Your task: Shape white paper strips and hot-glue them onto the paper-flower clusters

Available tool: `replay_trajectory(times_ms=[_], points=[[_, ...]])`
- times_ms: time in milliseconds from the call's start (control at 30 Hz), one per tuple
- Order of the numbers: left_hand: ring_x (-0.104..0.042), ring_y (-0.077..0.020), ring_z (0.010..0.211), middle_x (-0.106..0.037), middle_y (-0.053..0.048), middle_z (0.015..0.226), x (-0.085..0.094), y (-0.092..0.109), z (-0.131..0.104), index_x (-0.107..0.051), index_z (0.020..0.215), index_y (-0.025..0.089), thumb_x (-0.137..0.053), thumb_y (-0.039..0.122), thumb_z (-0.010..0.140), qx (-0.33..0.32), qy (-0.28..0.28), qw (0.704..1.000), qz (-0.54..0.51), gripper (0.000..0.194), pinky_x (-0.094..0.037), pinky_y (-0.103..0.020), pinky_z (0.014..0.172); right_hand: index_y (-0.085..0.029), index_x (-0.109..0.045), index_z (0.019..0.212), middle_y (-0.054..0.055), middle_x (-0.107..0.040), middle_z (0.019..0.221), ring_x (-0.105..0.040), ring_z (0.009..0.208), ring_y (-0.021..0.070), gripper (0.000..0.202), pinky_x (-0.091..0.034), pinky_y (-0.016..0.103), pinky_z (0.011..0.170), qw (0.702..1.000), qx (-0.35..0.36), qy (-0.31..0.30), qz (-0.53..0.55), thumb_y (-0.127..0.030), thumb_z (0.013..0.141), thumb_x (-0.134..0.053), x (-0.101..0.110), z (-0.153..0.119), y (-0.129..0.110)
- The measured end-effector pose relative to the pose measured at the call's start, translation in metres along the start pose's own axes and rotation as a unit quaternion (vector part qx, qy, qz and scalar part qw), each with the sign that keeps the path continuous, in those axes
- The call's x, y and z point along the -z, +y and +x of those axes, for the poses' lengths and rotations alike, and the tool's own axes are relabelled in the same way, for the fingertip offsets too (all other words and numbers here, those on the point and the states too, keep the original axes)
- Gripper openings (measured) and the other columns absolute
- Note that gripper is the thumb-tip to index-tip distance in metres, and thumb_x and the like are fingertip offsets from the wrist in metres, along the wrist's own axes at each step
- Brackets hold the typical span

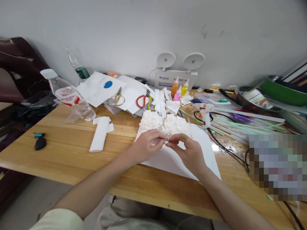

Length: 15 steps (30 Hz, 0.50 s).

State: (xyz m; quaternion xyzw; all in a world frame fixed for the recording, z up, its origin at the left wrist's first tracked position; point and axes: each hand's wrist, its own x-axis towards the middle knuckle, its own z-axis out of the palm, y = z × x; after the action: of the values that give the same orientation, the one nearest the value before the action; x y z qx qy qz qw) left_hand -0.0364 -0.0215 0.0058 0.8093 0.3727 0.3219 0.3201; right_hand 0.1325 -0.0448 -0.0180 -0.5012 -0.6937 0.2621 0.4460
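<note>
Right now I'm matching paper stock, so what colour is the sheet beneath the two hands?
The sheet is white, best seen in the head view.

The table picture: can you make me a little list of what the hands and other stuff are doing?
Left hand: pinching a small white piece
Right hand: pinching the same piece
Under the hands: a white sheet
On the sheet: two bumpy white clumps
Glue gun: right of the clumps
Gold-handled scissors: lying on papers
Bottles: two, at the left
</note>
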Motion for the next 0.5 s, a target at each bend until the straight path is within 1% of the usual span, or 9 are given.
replay_trajectory(times_ms=[167,367,500], points=[[-0.057,-0.0134,0.080,-0.062,-0.004,0.082,0.0012,0.0018,-0.0004,-0.060,0.084,0.016,-0.045,0.014,0.079,0.000,-0.009,1.000,-0.005,0.015,-0.044,-0.024,0.075,-0.022,-0.057,0.076,-0.001,-0.061,0.068,-0.054,0.060,0.0124,0.008,-0.044,0.025,0.059,1.000,0.003,0.011,-0.009,-0.026,0.073,-0.063,-0.0006,-0.0003,0.0004],[-0.055,-0.0135,0.077,-0.061,-0.005,0.081,0.0020,0.0032,-0.0015,-0.060,0.085,0.015,-0.047,0.015,0.079,-0.006,-0.023,1.000,-0.005,0.015,-0.043,-0.025,0.074,-0.022,-0.057,0.077,0.000,-0.061,0.069,-0.054,0.061,0.0136,0.008,-0.045,0.027,0.059,1.000,0.017,0.016,-0.014,-0.027,0.074,-0.062,-0.0013,0.0008,-0.0002],[-0.055,-0.0131,0.076,-0.061,-0.004,0.080,0.0022,0.0050,-0.0019,-0.061,0.087,0.015,-0.048,0.016,0.079,0.003,-0.024,1.000,-0.018,0.016,-0.043,-0.025,0.074,-0.023,-0.058,0.081,0.002,-0.060,0.075,-0.054,0.065,0.0140,0.005,-0.046,0.029,0.061,0.999,0.043,0.015,-0.005,-0.025,0.077,-0.059,-0.0011,0.0013,-0.0012]])
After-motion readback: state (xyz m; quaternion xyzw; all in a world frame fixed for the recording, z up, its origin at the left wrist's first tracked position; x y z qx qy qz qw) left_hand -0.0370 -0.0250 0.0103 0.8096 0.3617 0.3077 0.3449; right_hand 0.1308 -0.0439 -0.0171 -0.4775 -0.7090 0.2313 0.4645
